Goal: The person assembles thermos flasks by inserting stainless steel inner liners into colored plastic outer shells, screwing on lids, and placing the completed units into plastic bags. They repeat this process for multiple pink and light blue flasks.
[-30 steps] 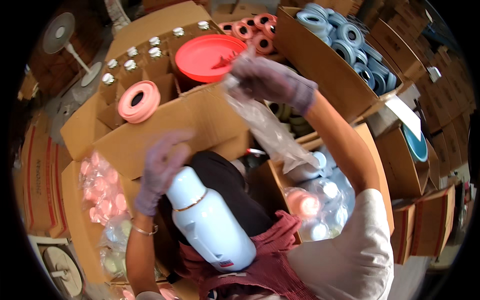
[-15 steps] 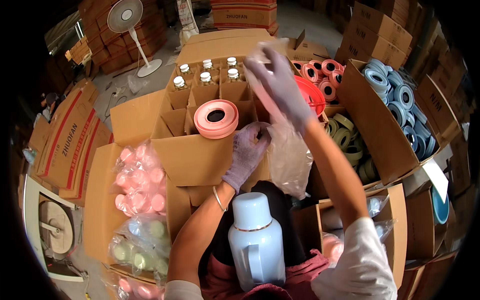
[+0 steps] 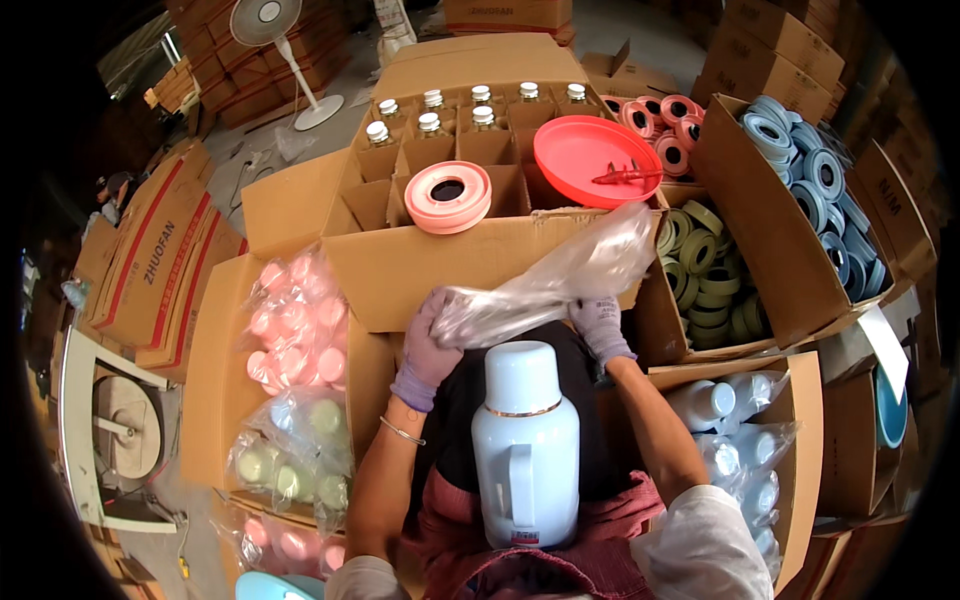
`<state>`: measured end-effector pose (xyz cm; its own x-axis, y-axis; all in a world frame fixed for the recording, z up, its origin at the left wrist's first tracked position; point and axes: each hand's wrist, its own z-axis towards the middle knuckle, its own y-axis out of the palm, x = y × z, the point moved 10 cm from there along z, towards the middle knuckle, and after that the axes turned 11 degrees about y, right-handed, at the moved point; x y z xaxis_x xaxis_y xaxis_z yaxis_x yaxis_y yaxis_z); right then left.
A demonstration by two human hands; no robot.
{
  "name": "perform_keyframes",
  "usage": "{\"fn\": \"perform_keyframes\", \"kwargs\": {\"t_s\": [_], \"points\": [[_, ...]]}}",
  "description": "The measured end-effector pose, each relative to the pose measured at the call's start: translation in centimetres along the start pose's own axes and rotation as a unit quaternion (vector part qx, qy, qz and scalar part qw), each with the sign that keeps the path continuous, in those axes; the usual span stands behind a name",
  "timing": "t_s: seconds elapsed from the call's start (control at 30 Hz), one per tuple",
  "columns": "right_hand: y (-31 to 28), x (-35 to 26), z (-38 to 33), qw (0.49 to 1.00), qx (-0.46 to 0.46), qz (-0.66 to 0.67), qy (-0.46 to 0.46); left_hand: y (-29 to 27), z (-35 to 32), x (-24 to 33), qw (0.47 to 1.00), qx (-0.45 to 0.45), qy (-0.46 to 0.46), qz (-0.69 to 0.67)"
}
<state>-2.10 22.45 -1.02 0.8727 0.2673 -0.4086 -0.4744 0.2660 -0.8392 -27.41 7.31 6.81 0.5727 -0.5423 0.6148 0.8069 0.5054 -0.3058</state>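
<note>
A crumpled clear plastic bag [image 3: 565, 270] stretches between my two gloved hands, in front of the divided carton. My left hand [image 3: 430, 345] is closed on its bunched left end. At the bag's lower right edge, my right hand [image 3: 600, 322] grips it, with the fingertips partly hidden. Below them, a light blue vacuum flask [image 3: 526, 460] stands upright on my lap, its cup lid on and its handle toward me. A pink ring with a black centre [image 3: 447, 197] rests on the carton's near edge. Beside it lies a red dish [image 3: 580, 160] holding a small dark red item.
The divided carton [image 3: 430, 265] holds several white-capped glass bottles [image 3: 482, 116]. Boxes of green rings [image 3: 700, 260] and blue rings [image 3: 825, 175] stand right. Bagged pink cups [image 3: 300, 320] sit left, bagged blue flasks [image 3: 745, 440] lower right. A fan [image 3: 290, 60] stands behind.
My right hand has come down from above the carton toward my lap, uncovering the red dish. The bag now spreads sideways between both hands. My left hand has moved left and nearer.
</note>
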Motion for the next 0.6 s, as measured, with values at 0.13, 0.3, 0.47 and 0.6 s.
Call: {"fn": "perform_keyframes", "kwargs": {"t_s": [0.13, 0.3, 0.47, 0.6], "points": [[-2.2, -2.5, -3.9, 0.979, -0.093, 0.174, 0.057, -4.9, -8.1, -0.2, 0.993, -0.084, 0.036, 0.074], [-12.4, -4.1, -14.9, 0.973, 0.066, 0.218, -0.020, 1.1, -5.4, 22.1, 0.760, -0.510, 0.017, -0.403], [-11.7, -3.1, -23.9, 0.968, -0.122, 0.209, -0.068, 0.8, -18.3, 20.1, 0.636, -0.725, -0.113, -0.241], [-15.4, -3.9, -33.7, 0.911, -0.179, 0.151, -0.340, -5.2, -20.9, 14.7, 0.679, -0.610, -0.340, -0.227]]}}
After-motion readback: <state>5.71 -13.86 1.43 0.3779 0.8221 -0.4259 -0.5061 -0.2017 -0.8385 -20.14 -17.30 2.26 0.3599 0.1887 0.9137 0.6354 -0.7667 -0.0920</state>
